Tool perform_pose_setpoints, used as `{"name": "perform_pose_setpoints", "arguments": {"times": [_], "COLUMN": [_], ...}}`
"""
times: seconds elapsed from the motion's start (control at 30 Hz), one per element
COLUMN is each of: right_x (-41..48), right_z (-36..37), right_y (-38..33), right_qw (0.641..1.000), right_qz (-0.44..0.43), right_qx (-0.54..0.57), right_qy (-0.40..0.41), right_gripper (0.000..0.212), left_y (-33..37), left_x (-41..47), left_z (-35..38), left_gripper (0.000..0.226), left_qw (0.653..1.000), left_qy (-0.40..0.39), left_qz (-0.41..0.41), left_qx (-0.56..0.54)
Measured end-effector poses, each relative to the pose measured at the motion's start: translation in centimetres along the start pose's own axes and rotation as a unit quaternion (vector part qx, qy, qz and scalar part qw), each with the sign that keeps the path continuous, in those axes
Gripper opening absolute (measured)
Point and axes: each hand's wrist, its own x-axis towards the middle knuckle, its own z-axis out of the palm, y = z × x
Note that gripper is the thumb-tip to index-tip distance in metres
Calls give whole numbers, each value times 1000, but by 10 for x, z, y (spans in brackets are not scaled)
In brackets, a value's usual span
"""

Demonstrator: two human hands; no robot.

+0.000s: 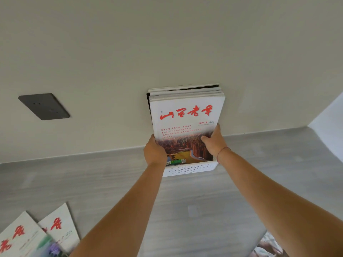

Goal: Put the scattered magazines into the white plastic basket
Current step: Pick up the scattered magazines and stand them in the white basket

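Observation:
A white perforated plastic basket stands on the grey table against the wall. Several magazines stand upright in it, leaning on the wall. The front magazine has a white cover with red characters and a brown landscape photo. My left hand grips its lower left edge. My right hand holds its lower right edge, thumb on the cover. Two more white magazines with red characters lie flat at the near left of the table. Another magazine shows at the bottom right edge.
The grey wood-grain table runs along a pale wall. A dark wall socket plate sits on the wall at the left. A white surface rises at the far right corner.

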Motion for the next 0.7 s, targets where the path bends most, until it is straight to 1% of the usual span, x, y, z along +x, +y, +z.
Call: {"name": "perform_pose_setpoints", "arguments": {"times": [0.1,0.17,0.23,0.3,0.33,0.4,0.43,0.5,0.57,0.63,0.7], "right_x": [-3,-9,-17,-30,-38,-59,-72,-97,-123,-151,-182], "right_z": [-6,-13,-25,-42,-53,-77,-90,-115,-141,-165,-184], "right_y": [-1,0,5,14,21,40,50,74,99,124,147], "right_qw": [1000,1000,1000,998,997,995,994,991,984,973,956], "right_qz": [-6,-12,-10,-10,-12,0,13,41,80,127,177], "right_qx": [-12,-15,-16,-21,-23,-26,-29,-33,-38,-44,-50], "right_qy": [-10,-9,15,52,68,93,103,127,157,190,228], "right_gripper": [49,49,63,71,71,68,66,62,60,58,56], "left_y": [-1,-2,-1,-2,-2,-2,-2,-3,-4,-7,-10], "left_x": [0,-3,-12,-29,-40,-67,-82,-110,-137,-162,-183], "left_z": [-1,-1,0,1,1,4,8,19,34,50,67], "left_gripper": [31,28,35,50,53,51,49,43,38,34,34], "left_qw": [1000,1000,998,997,994,988,986,985,987,990,983], "left_qy": [-11,-16,-3,48,79,114,112,73,9,-77,-177], "left_qz": [-2,-13,-22,6,33,91,115,146,145,99,25], "left_qx": [0,-23,-61,-63,-61,-51,-48,-60,-63,-57,-35]}}
